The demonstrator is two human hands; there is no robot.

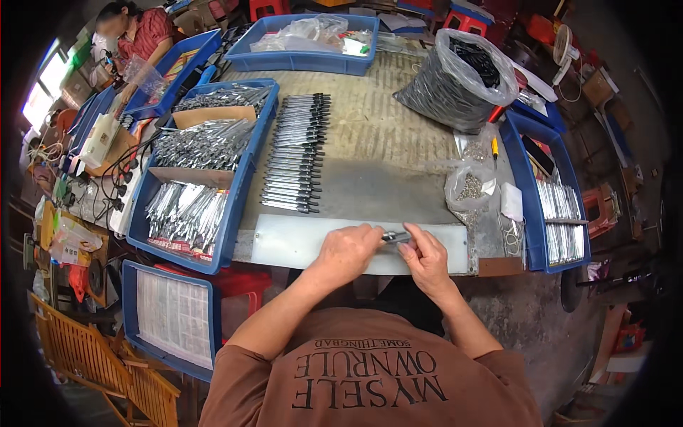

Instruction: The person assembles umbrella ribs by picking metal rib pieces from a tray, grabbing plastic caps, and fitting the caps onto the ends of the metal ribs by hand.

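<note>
Above a white plastic board (313, 238) at the table's near edge, my two hands meet at a short dark-and-silver rod (396, 235). My left hand (350, 250) is closed round one end of it. The thumb and fingers of my right hand (428, 260) pinch the other end; its exact kind is partly hidden by the fingers. Beyond the board, to the left, lies a long row of slim silver rods with black ends (297, 153), set side by side.
A divided blue tray (249, 178) of loose metal rods stands left, another blue tray (544, 265) right. At the back are a blue bin (299, 65) and a sack (434, 92) of black parts. A bag of small metal parts (468, 188) lies right. Another person (146, 35) sits far left.
</note>
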